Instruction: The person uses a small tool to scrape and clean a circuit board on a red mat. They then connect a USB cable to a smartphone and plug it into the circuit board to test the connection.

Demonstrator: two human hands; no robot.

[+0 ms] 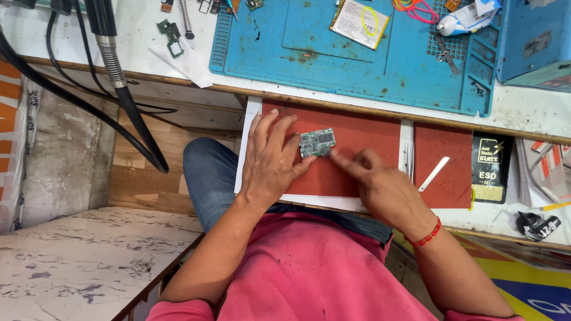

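A person in a pink shirt and blue jeans sits at a cluttered repair bench, seen from above. A small green circuit board [317, 142] lies near the middle of a red pad [369, 134] on a pull-out shelf below the bench edge.

The left hand [270, 157] lies flat on the pad, fingers slightly spread. Thumb and forefinger touch the board's left edge, seemingly bracing it so that it does not slide. The right hand [380, 181], with a red thread bracelet [427, 235] at the wrist, has its fingers curled together. One fingertip presses at the board's lower right corner; whether it pinches anything small I cannot tell.

A second red pad [443, 163] lies to the right, with a thin white pry stick [433, 173] on it, within easy reach. Beside that pad lies a black packet [491, 167].

Above, on the bench top, a blue silicone work mat [357, 59] carries a flat phone battery [360, 22] near its far edge. A black hose [128, 101] hangs over the bench's left edge.
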